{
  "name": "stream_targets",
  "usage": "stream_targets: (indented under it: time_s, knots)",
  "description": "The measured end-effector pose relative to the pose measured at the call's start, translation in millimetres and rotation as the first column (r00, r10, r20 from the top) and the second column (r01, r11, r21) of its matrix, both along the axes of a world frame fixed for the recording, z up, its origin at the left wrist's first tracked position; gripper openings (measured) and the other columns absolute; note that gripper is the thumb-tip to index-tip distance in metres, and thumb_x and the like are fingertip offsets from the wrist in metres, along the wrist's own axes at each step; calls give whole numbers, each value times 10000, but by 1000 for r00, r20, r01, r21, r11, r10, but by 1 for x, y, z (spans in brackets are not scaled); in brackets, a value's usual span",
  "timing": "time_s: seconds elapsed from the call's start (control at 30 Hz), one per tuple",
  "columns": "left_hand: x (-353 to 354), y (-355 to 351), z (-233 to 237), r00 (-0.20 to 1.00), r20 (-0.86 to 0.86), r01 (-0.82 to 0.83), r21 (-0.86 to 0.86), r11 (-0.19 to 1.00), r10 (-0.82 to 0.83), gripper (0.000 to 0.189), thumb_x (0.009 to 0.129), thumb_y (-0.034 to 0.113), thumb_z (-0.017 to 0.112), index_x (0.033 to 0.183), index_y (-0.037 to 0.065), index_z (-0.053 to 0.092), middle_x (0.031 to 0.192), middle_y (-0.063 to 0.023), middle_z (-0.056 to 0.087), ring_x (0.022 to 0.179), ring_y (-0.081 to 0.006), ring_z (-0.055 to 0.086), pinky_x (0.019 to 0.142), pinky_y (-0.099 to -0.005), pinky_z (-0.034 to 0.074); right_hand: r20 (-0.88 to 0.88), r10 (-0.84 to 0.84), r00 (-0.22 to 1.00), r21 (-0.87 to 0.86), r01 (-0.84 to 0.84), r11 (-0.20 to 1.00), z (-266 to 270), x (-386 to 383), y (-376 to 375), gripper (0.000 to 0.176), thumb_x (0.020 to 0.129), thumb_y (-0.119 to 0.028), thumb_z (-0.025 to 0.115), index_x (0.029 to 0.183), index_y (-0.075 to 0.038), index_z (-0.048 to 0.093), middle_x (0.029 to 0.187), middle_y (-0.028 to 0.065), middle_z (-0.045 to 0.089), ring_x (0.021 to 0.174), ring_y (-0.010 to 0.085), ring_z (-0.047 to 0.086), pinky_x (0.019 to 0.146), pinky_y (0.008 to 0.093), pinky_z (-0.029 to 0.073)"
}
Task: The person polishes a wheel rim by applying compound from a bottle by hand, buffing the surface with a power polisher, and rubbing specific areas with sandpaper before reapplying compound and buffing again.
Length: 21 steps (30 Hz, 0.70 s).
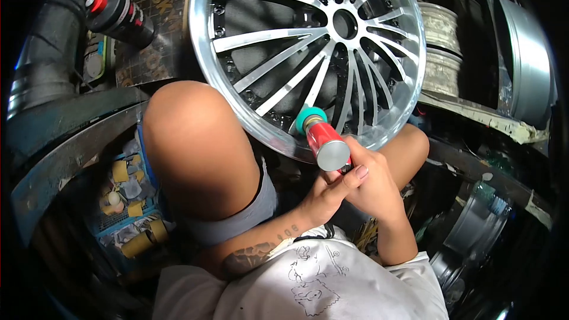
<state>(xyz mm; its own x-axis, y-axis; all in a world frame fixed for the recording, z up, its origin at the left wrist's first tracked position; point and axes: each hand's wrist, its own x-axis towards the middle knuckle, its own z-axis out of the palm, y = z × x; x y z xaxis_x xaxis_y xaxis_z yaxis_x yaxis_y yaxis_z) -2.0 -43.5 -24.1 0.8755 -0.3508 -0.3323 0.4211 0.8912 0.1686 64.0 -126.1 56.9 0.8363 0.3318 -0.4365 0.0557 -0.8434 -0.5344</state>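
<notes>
A small red handheld sander (325, 137) with a round silver end and a teal disc (309, 118) is between my hands. The disc meets the spokes near the lower rim of a large silver multi-spoke wheel (249, 108); exact contact is hard to tell. My right hand (376, 175) wraps the sander's handle from the right, its fingers closed. My left hand (332, 194) comes in from the left below the silver end and overlaps the right, thumb pointing up and right. Its fingers are partly hidden, but they close around the handle. The wheel leans across in front of my knees.
A dark bottle with a red cap (123, 16) stands on a brown board (155, 59) at the upper left. Yellow sanding pieces lie in a blue basket (127, 219) at lower left. More wheels (441, 53) are stacked at right, beside a silver rim (529, 53).
</notes>
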Motion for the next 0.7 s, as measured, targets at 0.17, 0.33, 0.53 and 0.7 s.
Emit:
stream_targets:
  time_s: [0.17, 0.33, 0.53, 0.7]
  knots:
    - [5, 3, -2, 996, 77, 36, 70, 997, -41, 410, 985, 272, 709, 1242, 7, 532, 1098, -44, 585, 1072, -101, 564, 930, -299, 462, 40, -56, 998, 4, 56, 998, 1, -1, 2, 338, 846, -176, 747, 1128, -29, 632, 888, 225, 692, 814, 449, 687, 694, 461, 548]
    - [12, 10, -5, 965, 230, 84, 192, 978, -129, 636, 941, 294, 738, 1388, -30, 422, 1271, -117, 530, 1216, -173, 539, 1043, -352, 428, -16, -180, 983, 70, 181, 981, -1, 8, 2, 344, 862, -237, 747, 1091, -5, 637, 852, 222, 687, 798, 420, 711, 693, 421, 548]
    - [15, 12, -2, 956, 253, 122, 115, 986, -148, 773, 932, 304, 757, 1469, -46, 324, 1373, -153, 467, 1313, -208, 485, 1090, -359, 409, -71, -165, 984, 90, 171, 981, 1, 15, -1, 337, 887, -256, 739, 1070, 6, 631, 805, 218, 690, 759, 398, 719, 654, 406, 536]
    - [14, 7, -5, 954, 267, 123, 75, 989, -139, 740, 949, 298, 751, 1457, -53, 344, 1370, -153, 472, 1313, -205, 486, 1086, -355, 414, -89, -175, 980, 104, 184, 977, -2, 15, -4, 325, 888, -237, 734, 1081, 5, 633, 812, 212, 693, 760, 387, 727, 655, 398, 538]
